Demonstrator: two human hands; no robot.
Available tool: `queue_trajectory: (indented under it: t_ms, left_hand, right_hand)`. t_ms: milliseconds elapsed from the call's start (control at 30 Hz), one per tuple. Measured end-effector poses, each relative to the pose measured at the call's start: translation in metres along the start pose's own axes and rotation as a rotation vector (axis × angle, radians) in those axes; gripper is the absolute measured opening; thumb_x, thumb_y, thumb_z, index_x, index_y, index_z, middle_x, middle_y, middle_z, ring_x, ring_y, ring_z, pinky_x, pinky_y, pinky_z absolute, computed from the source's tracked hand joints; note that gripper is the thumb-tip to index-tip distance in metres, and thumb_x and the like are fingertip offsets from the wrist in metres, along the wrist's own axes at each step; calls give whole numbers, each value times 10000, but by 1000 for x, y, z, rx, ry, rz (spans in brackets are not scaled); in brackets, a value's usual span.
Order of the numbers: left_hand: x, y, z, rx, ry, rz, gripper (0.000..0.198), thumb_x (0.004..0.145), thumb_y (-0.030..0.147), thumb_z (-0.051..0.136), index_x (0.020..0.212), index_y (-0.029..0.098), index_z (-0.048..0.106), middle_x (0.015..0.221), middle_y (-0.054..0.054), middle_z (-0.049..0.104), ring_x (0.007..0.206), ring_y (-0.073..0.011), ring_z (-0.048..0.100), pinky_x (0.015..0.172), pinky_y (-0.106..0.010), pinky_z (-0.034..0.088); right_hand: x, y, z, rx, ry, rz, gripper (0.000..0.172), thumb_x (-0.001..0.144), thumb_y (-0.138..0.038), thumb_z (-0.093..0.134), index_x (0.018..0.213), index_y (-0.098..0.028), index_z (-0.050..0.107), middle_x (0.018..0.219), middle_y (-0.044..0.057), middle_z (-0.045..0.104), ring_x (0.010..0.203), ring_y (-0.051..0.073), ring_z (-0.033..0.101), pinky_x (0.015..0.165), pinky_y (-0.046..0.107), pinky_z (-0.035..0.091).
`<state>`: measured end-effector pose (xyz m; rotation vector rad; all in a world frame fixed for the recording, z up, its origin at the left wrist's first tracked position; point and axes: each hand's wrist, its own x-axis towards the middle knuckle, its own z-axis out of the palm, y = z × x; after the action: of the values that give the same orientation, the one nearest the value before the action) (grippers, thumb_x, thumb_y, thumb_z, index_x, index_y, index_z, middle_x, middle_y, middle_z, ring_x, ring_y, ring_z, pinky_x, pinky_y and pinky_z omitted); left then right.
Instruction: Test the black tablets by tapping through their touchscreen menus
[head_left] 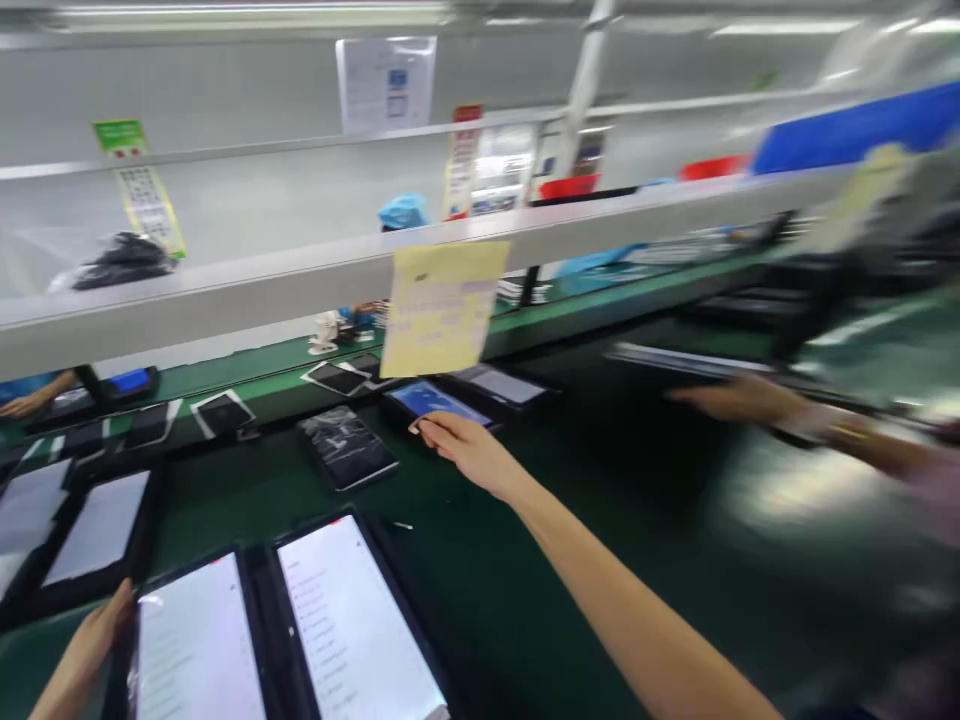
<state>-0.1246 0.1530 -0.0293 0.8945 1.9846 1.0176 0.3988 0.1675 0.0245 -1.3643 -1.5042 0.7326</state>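
My right hand [469, 450] reaches forward over the green belt [570, 560]. Its fingers are curled together on the near edge of a phone with a lit blue screen [435, 400], which lies in a black holder. My left hand [90, 645] is at the bottom left, its fingers closed round the left edge of a tablet with a lit white screen [199, 650]. A second lit tablet [356, 620] lies right beside the first. A dark phone in shiny wrap [346, 445] rests just left of my right hand.
More tablets in black holders [97, 530] sit at the left, and several phones [221, 412] line the far rail. A yellow sheet [442, 305] hangs from the white shelf [247, 290]. Another person's hand [739, 400] reaches in from the right. The right side is blurred.
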Motion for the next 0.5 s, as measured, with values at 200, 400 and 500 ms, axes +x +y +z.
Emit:
queue_trajectory:
  t_ms: [200, 400, 500]
  left_hand:
    - [-46, -11, -6, -444, -40, 101, 440, 554, 495, 781, 827, 178, 646, 743, -53, 710, 706, -253, 663, 626, -313, 519]
    - [-128, -3, -10, -615, 22, 242, 597, 567, 676, 721, 919, 207, 606, 632, 34, 618, 517, -123, 518, 475, -213, 419]
    - [-160, -4, -12, -555, -33, 344, 471, 696, 625, 663, 888, 199, 596, 610, 29, 561, 475, -99, 434, 435, -204, 341]
  right_hand:
    - [-11, -81, 51, 30, -225, -263, 409, 884, -506, 461, 987, -179, 683, 853, 42, 596, 741, 188, 544, 628, 273, 407]
    - [-36, -157, 139, 2, -577, -479, 169, 891, -244, 541, 900, -218, 708, 867, 14, 655, 762, 184, 607, 662, 275, 448]
    - [-56, -179, 167, -54, -710, -626, 160, 914, -183, 569, 855, -227, 711, 823, 6, 647, 757, 181, 609, 653, 273, 448]
